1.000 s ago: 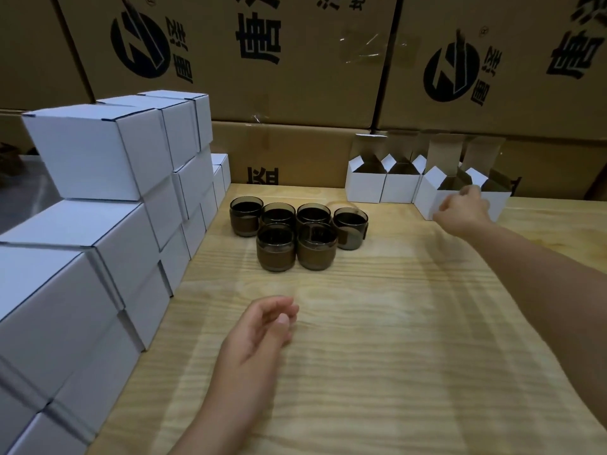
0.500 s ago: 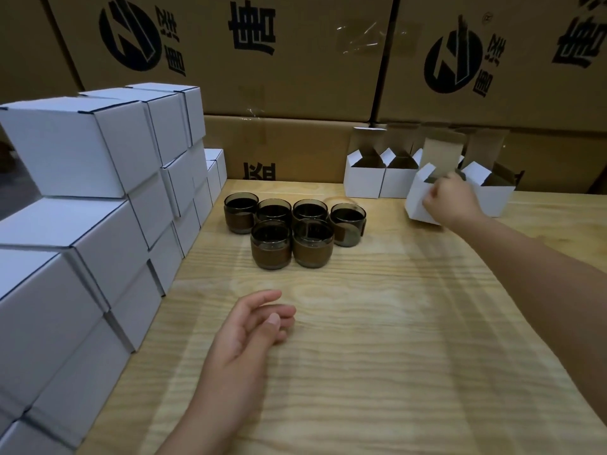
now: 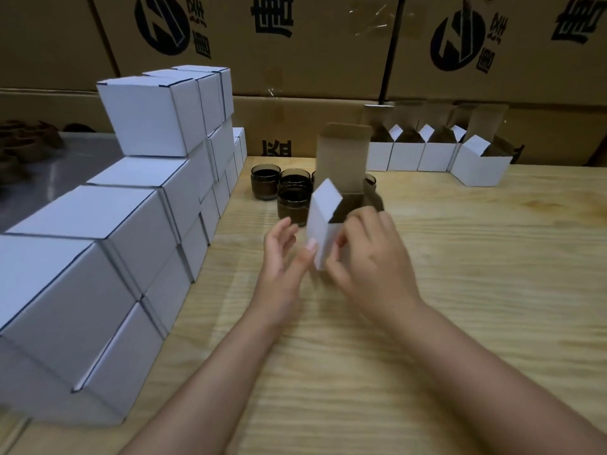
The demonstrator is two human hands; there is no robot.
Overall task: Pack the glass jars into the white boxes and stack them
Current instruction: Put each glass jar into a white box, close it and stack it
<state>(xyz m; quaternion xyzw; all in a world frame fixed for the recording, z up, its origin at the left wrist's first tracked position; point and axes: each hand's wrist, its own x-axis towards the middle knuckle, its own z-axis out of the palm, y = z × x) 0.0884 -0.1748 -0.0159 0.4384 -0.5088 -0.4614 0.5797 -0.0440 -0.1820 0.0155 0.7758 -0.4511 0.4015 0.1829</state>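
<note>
Right hand (image 3: 371,257) grips the open white box (image 3: 323,226) mid-scene over the table (image 3: 460,274). Fingers are curled round the box's near-right side, thumb on the near white face, back of hand toward the camera. Box sits tilted, mouth up. Its tall lid flap (image 3: 343,156) stands upright w/ the brown inside showing, & one white side flap is angled up at left. Box edges are blurred, so exact finger placement can't be told, nor whether the box base is lifted or resting on the wood. The inside is dark; contents can't be told.

Left hand (image 3: 282,257) is loosely open & holds nothing. Palm faces right toward the box, fingers nearly straight & a bit spread. Thumb tip is at the box's left face: touching or just short, can't tell.

Both forearms are bare, come in from the near edge & converge on the box. Right wrist is bent slightly left.

Glass jars (image 3: 293,205) form a dark cluster on the table just beyond the hands. 3 are plainly seen left of the held box; others are partly hidden behind it.

At far right is a row of open boxes (image 3: 405,156), flaps up, next to the brown cartons (image 3: 295,44). On the left, a stepped stack of closed white boxes (image 3: 147,116) runs near to far along the table's left side.
</note>
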